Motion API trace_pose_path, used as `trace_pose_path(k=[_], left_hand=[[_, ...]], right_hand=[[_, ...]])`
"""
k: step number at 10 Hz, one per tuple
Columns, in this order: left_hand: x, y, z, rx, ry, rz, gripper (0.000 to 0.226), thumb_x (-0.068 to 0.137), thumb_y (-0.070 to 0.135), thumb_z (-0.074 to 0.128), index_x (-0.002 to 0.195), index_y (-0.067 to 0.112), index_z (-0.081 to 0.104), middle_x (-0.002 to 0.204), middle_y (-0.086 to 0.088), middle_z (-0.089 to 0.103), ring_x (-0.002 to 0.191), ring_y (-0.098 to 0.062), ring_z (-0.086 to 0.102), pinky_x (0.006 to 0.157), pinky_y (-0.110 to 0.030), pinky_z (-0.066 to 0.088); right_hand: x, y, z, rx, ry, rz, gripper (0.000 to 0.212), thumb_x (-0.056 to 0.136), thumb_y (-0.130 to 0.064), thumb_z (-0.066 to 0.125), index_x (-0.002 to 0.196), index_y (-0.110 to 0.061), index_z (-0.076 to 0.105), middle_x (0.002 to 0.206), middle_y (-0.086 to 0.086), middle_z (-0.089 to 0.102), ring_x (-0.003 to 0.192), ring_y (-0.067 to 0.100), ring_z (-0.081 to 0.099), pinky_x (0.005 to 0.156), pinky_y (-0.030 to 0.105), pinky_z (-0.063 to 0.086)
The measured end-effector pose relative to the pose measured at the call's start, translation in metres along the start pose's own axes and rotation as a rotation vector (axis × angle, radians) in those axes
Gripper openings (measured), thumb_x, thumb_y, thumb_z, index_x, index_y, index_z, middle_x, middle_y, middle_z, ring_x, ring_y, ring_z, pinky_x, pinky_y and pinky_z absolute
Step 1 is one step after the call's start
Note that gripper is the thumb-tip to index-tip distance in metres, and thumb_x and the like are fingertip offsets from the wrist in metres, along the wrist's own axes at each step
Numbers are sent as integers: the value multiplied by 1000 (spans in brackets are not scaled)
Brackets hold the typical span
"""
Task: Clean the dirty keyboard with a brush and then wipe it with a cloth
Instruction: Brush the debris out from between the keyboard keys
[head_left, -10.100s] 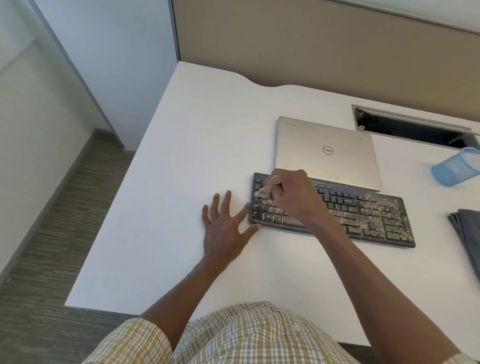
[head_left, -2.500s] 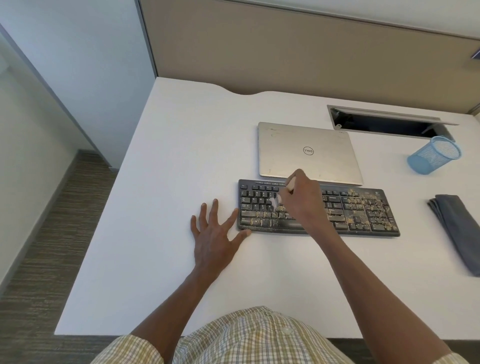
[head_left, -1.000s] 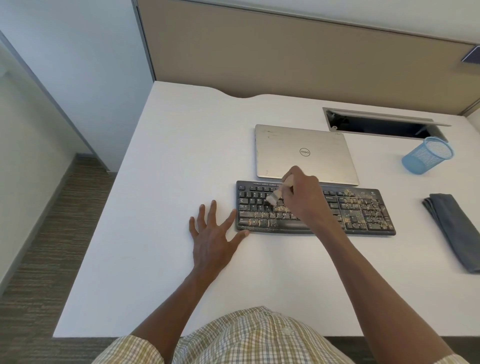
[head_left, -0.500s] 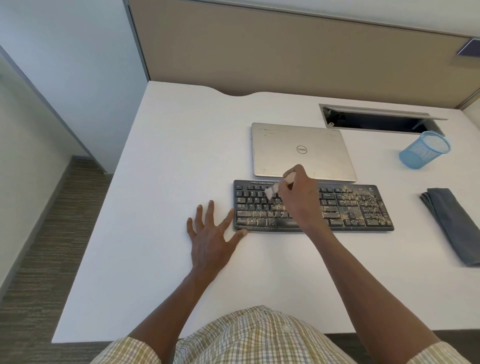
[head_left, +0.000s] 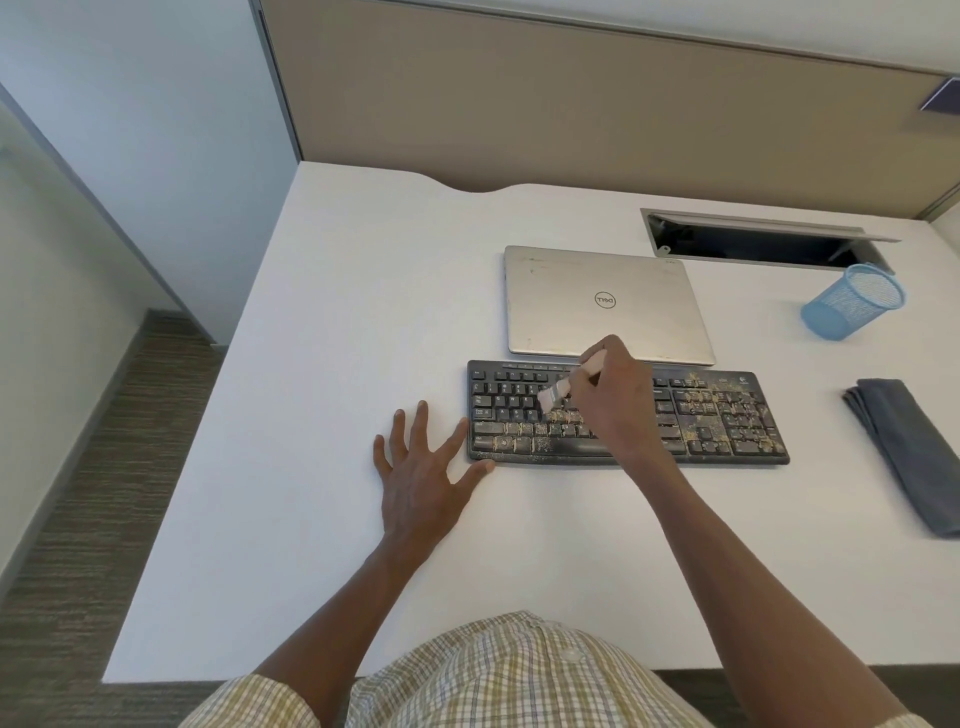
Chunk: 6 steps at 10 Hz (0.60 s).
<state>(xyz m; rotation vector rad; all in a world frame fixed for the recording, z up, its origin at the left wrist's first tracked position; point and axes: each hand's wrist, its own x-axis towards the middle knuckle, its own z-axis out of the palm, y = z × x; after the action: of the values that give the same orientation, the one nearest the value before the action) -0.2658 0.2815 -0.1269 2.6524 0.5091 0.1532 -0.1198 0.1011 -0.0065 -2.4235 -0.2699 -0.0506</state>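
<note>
Right hand (head_left: 615, 400) pinching a brush (head_left: 563, 388) over the crumb-strewn keyboard (head_left: 727, 415) near the bench's (head_left: 337, 312) middle, left hand (head_left: 421, 467) with fingers spread flat bracing its corner; vigorous strokes may scatter crumbs onto the laptop (head_left: 602, 301).

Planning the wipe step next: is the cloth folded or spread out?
Folded. The grey cloth lies as a narrow strip with stacked layer edges at its far end, on the desk right of the keyboard, untouched.

A closed silver laptop (head_left: 605, 304) lies flat on the white worktop (head_left: 337, 364). Right of the laptop a blue mesh cup (head_left: 852, 301) stands, with an open cable slot (head_left: 753, 244) just behind it.
</note>
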Motion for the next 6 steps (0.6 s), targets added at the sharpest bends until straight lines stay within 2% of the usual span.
trace_pose_path(k=[1,2,3,4,5,6], left_hand=[[0,-1,0,-4,-1,3,70,88,83,35,148,48,45,169,-6,14,156,-31,1,123,-58,4],[0,-1,0,-5,-8,0,70,88,83,35,148,48,45,170,-6,14,156,-31,0,123,-58,4],[0,0,-1,-13,-9,-4,70,88,83,35,148,48,44,170,-6,14,156,-31,-1,123,-58,3],[0,0,-1,-9,-12,4,70,88,83,35,149,48,44,170,-6,13,156,-31,-1,123,-58,4],[-1,0,-1,-19,-13,2,70,88,83,36,148,49,44,170,-6,13,156,-31,-1,123,-58,3],[0,0,0,-8,9,0,70,88,83,34,147,48,46,169,-6,16,156,-32,3,122,-58,5]], right_hand=[[0,1,1,7,104,9,7,93,-10,57,98,-10,53,72,2,59,57,17,57,45,19,38],[-5,4,8,-51,48,23,7,92,-11,57,97,-9,52,68,2,57,55,19,55,43,21,35],[-1,3,1,-64,7,39,9,91,-12,57,97,-9,52,72,5,60,58,20,59,46,24,40],[2,-3,-1,-20,61,36,7,93,-12,55,99,-10,52,72,1,58,56,16,57,46,24,40],[-1,-1,5,-59,18,31,8,93,-11,55,99,-8,51,73,4,59,58,18,55,45,20,34],[1,0,2,-74,-20,47,10,91,-11,56,98,-7,52,77,8,61,62,21,59,45,20,35]])
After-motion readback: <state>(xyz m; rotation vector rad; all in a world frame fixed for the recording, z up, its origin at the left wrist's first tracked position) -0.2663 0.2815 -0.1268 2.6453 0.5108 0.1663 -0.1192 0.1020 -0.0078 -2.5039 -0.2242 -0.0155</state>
